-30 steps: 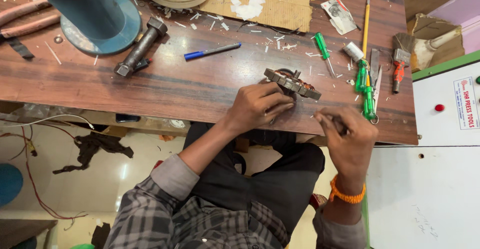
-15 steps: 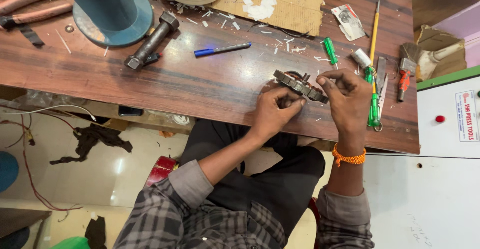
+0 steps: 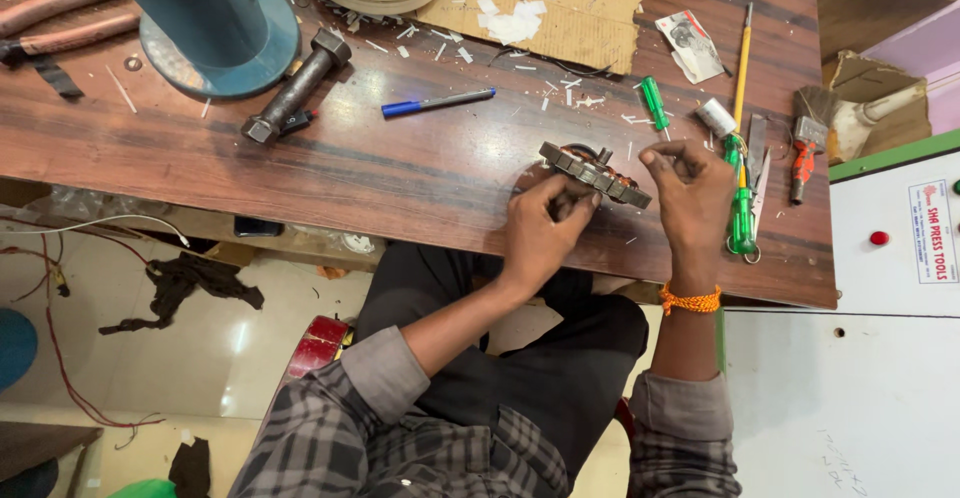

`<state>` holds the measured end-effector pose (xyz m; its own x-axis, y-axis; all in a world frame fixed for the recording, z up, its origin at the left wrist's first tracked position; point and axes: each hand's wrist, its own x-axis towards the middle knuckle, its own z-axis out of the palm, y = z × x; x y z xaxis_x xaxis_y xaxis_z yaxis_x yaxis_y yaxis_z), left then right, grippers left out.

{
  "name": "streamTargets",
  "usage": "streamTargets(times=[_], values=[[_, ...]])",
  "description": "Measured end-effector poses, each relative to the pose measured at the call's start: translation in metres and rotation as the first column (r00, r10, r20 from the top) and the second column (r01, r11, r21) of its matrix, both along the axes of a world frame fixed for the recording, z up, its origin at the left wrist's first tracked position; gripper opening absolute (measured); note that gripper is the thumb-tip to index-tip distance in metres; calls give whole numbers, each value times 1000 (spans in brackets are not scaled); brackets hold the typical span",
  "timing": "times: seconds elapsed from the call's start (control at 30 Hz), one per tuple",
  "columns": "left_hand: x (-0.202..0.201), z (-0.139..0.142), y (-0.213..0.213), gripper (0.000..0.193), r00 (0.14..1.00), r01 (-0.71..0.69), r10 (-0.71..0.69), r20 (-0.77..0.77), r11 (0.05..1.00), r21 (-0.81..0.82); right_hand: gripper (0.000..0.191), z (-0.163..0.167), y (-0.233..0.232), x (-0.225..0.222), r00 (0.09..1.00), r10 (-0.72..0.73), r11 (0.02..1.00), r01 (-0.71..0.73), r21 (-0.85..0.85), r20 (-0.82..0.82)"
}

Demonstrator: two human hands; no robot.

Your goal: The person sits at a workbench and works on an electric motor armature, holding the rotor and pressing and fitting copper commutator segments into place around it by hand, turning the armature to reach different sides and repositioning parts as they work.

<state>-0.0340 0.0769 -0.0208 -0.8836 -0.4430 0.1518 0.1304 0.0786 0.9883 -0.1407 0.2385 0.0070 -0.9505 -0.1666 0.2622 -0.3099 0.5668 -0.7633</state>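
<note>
Person in a grey plaid shirt with rolled sleeves, dark trousers, and an orange thread bracelet (image 3: 690, 300) on the right wrist.

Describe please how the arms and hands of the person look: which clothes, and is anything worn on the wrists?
Both hands, the left hand and the right hand, are bare, without gloves. Both forearms are uncovered, because the sleeves of a grey and black checked shirt are rolled up near the elbows. The right wrist carries an orange thread band. On the left wrist nothing shows.
</note>
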Motion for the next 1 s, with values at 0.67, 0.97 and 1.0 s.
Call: streamTargets(times=[0.67,0.97,1.0], values=[[-43,7,-55,78,795,178,-568,-211,552,-815,8,37,17,98,988,74,997,-71,-26,135],[-28,22,-70,37,669,-164,-608,-428,441,-882,9,-2,-24,112,983,127,991,-119,68,-131],[-25,21,-72,36,665,-217,-596,-449,422,-880,9,1,-23,115,989,97,995,-92,46,-110]])
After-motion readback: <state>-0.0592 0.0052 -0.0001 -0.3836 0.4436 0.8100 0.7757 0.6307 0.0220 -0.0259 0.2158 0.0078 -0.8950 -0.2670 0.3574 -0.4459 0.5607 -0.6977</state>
